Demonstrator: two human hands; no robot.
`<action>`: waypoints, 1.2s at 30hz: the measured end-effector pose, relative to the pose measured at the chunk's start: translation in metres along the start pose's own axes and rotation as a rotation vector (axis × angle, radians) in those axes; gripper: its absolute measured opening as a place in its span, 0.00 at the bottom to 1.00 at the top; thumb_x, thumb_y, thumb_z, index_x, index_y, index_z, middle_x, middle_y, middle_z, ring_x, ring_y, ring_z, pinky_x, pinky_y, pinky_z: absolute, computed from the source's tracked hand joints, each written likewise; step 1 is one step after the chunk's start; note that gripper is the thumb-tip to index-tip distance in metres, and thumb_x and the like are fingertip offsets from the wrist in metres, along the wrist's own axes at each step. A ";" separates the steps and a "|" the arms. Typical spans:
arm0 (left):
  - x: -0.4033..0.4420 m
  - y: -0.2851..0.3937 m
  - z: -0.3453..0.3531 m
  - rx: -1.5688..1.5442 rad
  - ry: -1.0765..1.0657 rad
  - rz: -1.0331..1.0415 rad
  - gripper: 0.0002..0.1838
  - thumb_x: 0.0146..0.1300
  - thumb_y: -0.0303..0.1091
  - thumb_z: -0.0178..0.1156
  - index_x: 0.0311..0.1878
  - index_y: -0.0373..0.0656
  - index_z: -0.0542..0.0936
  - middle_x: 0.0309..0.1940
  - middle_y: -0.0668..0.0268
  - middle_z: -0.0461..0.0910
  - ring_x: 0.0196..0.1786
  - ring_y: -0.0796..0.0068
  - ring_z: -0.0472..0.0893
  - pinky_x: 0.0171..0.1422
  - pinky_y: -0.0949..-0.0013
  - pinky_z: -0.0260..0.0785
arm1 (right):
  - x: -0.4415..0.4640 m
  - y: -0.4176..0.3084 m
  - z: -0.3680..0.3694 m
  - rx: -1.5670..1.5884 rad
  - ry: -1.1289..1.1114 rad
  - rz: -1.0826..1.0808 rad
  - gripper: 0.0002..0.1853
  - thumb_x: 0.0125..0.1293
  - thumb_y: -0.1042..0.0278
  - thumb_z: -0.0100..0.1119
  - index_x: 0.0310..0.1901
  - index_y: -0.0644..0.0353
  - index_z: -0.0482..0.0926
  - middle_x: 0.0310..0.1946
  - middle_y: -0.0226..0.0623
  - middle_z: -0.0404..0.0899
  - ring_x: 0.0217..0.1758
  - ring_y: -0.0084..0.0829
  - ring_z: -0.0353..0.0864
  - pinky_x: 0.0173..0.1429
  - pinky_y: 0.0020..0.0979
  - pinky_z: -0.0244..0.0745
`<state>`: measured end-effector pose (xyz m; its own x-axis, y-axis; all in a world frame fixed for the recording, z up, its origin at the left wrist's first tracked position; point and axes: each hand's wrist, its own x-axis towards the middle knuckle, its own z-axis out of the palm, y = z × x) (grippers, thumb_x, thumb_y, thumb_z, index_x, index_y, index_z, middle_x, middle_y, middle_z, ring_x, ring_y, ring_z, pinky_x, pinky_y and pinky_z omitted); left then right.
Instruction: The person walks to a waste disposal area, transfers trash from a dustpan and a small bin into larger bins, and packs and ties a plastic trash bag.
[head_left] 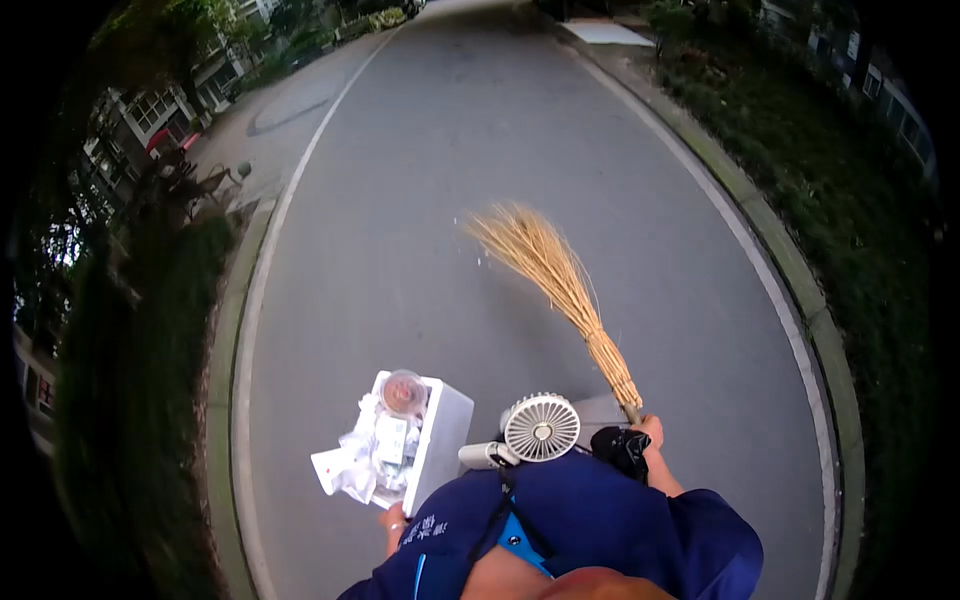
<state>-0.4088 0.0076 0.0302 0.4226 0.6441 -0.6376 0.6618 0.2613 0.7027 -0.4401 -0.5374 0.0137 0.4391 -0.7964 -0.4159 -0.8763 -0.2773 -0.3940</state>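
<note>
At the lower left, my left hand (394, 517) is at the near edge of a white box (447, 430), its fingers partly hidden beneath it. White bags and paper (350, 462) and a clear round container (404, 393) fill the box. On the right, my right hand (651, 431) is closed round the handle of a straw broom (567, 290), whose bristles point forward and left over the road. Beside that hand is a black bundle (620, 450). A small white fan (541, 428) hangs at my chest between the two hands.
A grey road (440, 180) runs ahead between pale edge lines. Kerbs (765, 225) and dark grass verges (830, 215) border it. At the left, chairs (212, 184) stand near a paved side area (262, 125). A pale slab (608, 34) lies at the upper right.
</note>
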 end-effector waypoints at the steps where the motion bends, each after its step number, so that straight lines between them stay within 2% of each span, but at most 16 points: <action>1: 0.037 0.024 0.026 0.005 -0.010 0.005 0.21 0.43 0.32 0.60 0.40 0.26 0.75 0.32 0.47 0.79 0.31 0.54 0.80 0.29 0.56 0.73 | 0.019 -0.033 0.035 0.004 -0.001 0.012 0.13 0.39 0.65 0.66 0.31 0.59 0.82 0.31 0.47 0.81 0.40 0.45 0.81 0.43 0.38 0.74; 5: 0.181 0.122 0.132 0.017 -0.040 0.030 0.21 0.44 0.30 0.60 0.41 0.25 0.74 0.32 0.46 0.79 0.29 0.53 0.80 0.26 0.55 0.73 | 0.067 -0.162 0.161 0.036 -0.034 0.064 0.19 0.39 0.60 0.70 0.34 0.59 0.81 0.34 0.48 0.81 0.43 0.45 0.80 0.45 0.40 0.73; 9: 0.260 0.200 0.215 0.037 -0.037 0.039 0.21 0.45 0.29 0.59 0.41 0.24 0.73 0.32 0.45 0.78 0.28 0.53 0.80 0.23 0.54 0.74 | 0.118 -0.286 0.181 0.053 0.029 0.021 0.15 0.43 0.64 0.63 0.35 0.61 0.82 0.32 0.48 0.81 0.40 0.45 0.81 0.44 0.38 0.73; 11: 0.258 0.229 0.236 0.037 -0.031 0.034 0.21 0.45 0.28 0.59 0.42 0.24 0.73 0.32 0.45 0.78 0.27 0.52 0.80 0.22 0.53 0.74 | 0.132 -0.318 0.166 0.078 0.033 0.007 0.15 0.44 0.64 0.62 0.34 0.62 0.82 0.31 0.50 0.81 0.40 0.46 0.81 0.43 0.39 0.73; 14: 0.228 0.261 0.252 0.009 -0.013 0.022 0.20 0.46 0.27 0.58 0.42 0.23 0.72 0.32 0.45 0.78 0.26 0.52 0.80 0.20 0.53 0.75 | 0.180 -0.302 0.136 0.056 0.055 -0.058 0.16 0.42 0.62 0.66 0.32 0.62 0.81 0.31 0.49 0.81 0.40 0.46 0.81 0.42 0.40 0.72; 15: 0.227 0.273 0.267 -0.025 0.000 0.011 0.20 0.46 0.27 0.58 0.43 0.23 0.72 0.32 0.45 0.78 0.26 0.52 0.80 0.19 0.52 0.75 | 0.213 -0.330 0.149 0.049 0.070 -0.146 0.17 0.40 0.60 0.69 0.31 0.61 0.81 0.31 0.48 0.81 0.40 0.46 0.81 0.41 0.41 0.72; 19: 0.305 0.315 0.365 -0.045 0.085 0.029 0.21 0.46 0.27 0.58 0.43 0.21 0.71 0.31 0.45 0.77 0.25 0.52 0.80 0.17 0.53 0.75 | 0.275 -0.449 0.178 -0.010 -0.087 -0.092 0.13 0.43 0.64 0.64 0.30 0.61 0.81 0.27 0.47 0.81 0.34 0.46 0.81 0.36 0.40 0.72; 21: 0.323 0.330 0.397 -0.069 -0.005 0.065 0.21 0.46 0.26 0.59 0.43 0.21 0.70 0.31 0.45 0.77 0.25 0.53 0.80 0.16 0.54 0.75 | 0.293 -0.483 0.173 -0.008 0.028 -0.134 0.13 0.42 0.65 0.65 0.31 0.62 0.81 0.26 0.47 0.80 0.34 0.47 0.81 0.36 0.39 0.72; 23: 0.311 0.338 0.421 -0.109 -0.003 -0.014 0.20 0.45 0.26 0.58 0.41 0.21 0.72 0.30 0.45 0.77 0.24 0.53 0.80 0.15 0.57 0.74 | 0.334 -0.499 0.174 -0.048 0.063 -0.175 0.13 0.41 0.66 0.65 0.31 0.62 0.81 0.26 0.47 0.80 0.34 0.47 0.81 0.37 0.39 0.73; 27: 0.331 0.383 0.485 -0.070 0.000 -0.017 0.19 0.45 0.25 0.58 0.40 0.21 0.73 0.29 0.46 0.78 0.23 0.53 0.80 0.14 0.58 0.74 | 0.378 -0.584 0.178 -0.007 0.059 -0.108 0.14 0.41 0.69 0.64 0.33 0.63 0.80 0.27 0.48 0.80 0.35 0.48 0.81 0.40 0.40 0.73; 29: 0.315 0.402 0.508 0.046 0.031 0.010 0.18 0.45 0.25 0.58 0.40 0.22 0.74 0.29 0.47 0.79 0.22 0.54 0.80 0.14 0.59 0.72 | 0.381 -0.592 0.165 0.018 0.058 -0.048 0.14 0.42 0.69 0.65 0.33 0.63 0.81 0.28 0.49 0.81 0.36 0.49 0.81 0.41 0.41 0.73; 31: 0.311 0.445 0.521 0.062 -0.088 -0.013 0.18 0.45 0.26 0.58 0.40 0.23 0.74 0.29 0.47 0.78 0.23 0.55 0.80 0.15 0.59 0.72 | 0.388 -0.584 0.157 -0.014 0.048 -0.032 0.14 0.41 0.69 0.65 0.33 0.64 0.81 0.29 0.50 0.80 0.36 0.49 0.81 0.40 0.41 0.73; 32: 0.302 0.468 0.539 0.116 -0.066 -0.021 0.18 0.45 0.26 0.58 0.40 0.23 0.74 0.30 0.47 0.78 0.25 0.55 0.81 0.16 0.59 0.73 | 0.403 -0.591 0.147 -0.020 0.041 -0.084 0.15 0.42 0.66 0.66 0.31 0.67 0.80 0.27 0.52 0.80 0.31 0.47 0.81 0.36 0.40 0.72; 33: 0.285 0.489 0.562 0.097 -0.051 -0.058 0.19 0.46 0.27 0.58 0.41 0.22 0.73 0.30 0.47 0.78 0.27 0.55 0.81 0.15 0.59 0.72 | 0.436 -0.593 0.131 0.116 -0.033 -0.322 0.17 0.43 0.62 0.67 0.29 0.69 0.79 0.23 0.52 0.79 0.25 0.44 0.78 0.32 0.39 0.71; 34: 0.282 0.502 0.589 0.048 -0.040 -0.048 0.20 0.46 0.27 0.58 0.41 0.22 0.73 0.30 0.48 0.78 0.28 0.56 0.81 0.15 0.59 0.73 | 0.467 -0.620 0.118 0.053 0.080 -0.523 0.22 0.43 0.56 0.68 0.26 0.71 0.77 0.19 0.51 0.77 0.21 0.43 0.74 0.30 0.39 0.69; 36: 0.280 0.533 0.636 -0.020 -0.017 -0.030 0.20 0.46 0.27 0.59 0.42 0.22 0.73 0.30 0.48 0.78 0.27 0.56 0.81 0.15 0.59 0.74 | 0.498 -0.701 0.070 0.163 -0.049 -0.351 0.25 0.36 0.52 0.71 0.27 0.69 0.77 0.22 0.53 0.77 0.24 0.46 0.76 0.32 0.41 0.69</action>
<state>0.4561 -0.1296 0.0253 0.4135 0.6237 -0.6633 0.6616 0.2947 0.6895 0.4069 -0.7015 0.0255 0.7190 -0.6403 -0.2702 -0.6299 -0.4361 -0.6427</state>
